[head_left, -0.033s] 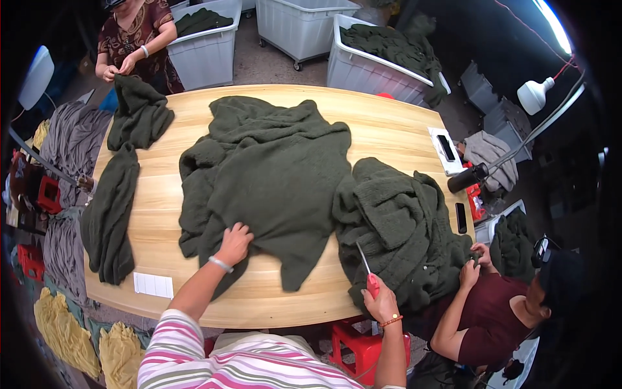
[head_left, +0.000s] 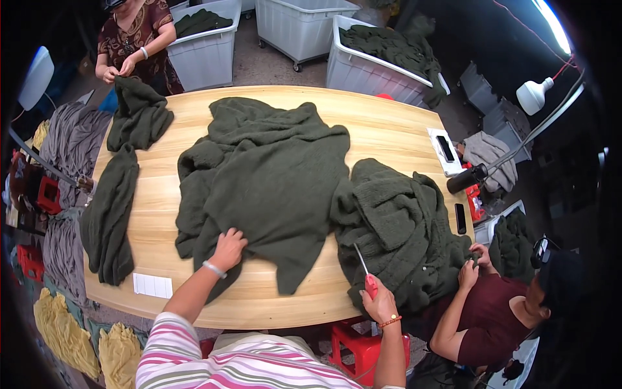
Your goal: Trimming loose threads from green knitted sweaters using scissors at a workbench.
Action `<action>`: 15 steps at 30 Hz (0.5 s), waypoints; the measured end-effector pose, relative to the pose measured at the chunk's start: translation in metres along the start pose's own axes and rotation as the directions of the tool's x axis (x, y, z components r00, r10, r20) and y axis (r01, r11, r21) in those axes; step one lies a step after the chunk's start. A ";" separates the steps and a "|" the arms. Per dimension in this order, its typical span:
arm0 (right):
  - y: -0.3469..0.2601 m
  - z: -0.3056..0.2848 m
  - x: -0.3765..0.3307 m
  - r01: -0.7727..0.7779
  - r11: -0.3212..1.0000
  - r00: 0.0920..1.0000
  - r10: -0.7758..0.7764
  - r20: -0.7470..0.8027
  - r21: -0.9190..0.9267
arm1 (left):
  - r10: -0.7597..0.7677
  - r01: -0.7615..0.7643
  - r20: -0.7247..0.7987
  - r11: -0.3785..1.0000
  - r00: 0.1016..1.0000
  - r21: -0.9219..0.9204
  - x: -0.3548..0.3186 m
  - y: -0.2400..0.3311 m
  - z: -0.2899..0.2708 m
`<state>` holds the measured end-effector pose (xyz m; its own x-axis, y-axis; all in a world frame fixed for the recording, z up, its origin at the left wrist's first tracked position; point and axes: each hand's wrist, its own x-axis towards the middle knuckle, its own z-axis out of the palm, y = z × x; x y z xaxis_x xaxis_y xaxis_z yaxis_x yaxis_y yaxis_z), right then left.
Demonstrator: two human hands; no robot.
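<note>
My shirt [head_left: 246, 371] is white, with lengthwise bands of magenta, pale pink and grey-green in unequal widths. Left sleeve [head_left: 170, 350]: short, loose, same stripes, ringing the arm. At the shirt's far edge: a beige garment [head_left: 259, 341], partly covered. My left hand [head_left: 230, 249] and right hand [head_left: 380, 303] are ungloved. Left wrist: one smooth, pale bangle [head_left: 214, 270]. Right wrist: one orange-red bracelet [head_left: 389, 321], fitted with a gold-coloured bead [head_left: 393, 317].
</note>
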<state>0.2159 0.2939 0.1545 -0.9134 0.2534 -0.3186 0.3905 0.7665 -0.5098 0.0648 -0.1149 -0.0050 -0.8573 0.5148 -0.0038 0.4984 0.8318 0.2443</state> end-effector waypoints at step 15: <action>-0.030 0.043 0.016 0.079 0.997 0.969 -0.077 0.237 -0.002 | -0.536 0.482 0.573 0.837 0.620 0.260 -0.113 -0.069 -0.091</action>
<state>0.1942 0.2501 0.1302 -0.8873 0.0472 -0.4587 0.3167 0.7853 -0.5320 0.1156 -0.2490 0.0665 -0.7249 -0.0073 -0.6889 0.0368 0.9981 -0.0493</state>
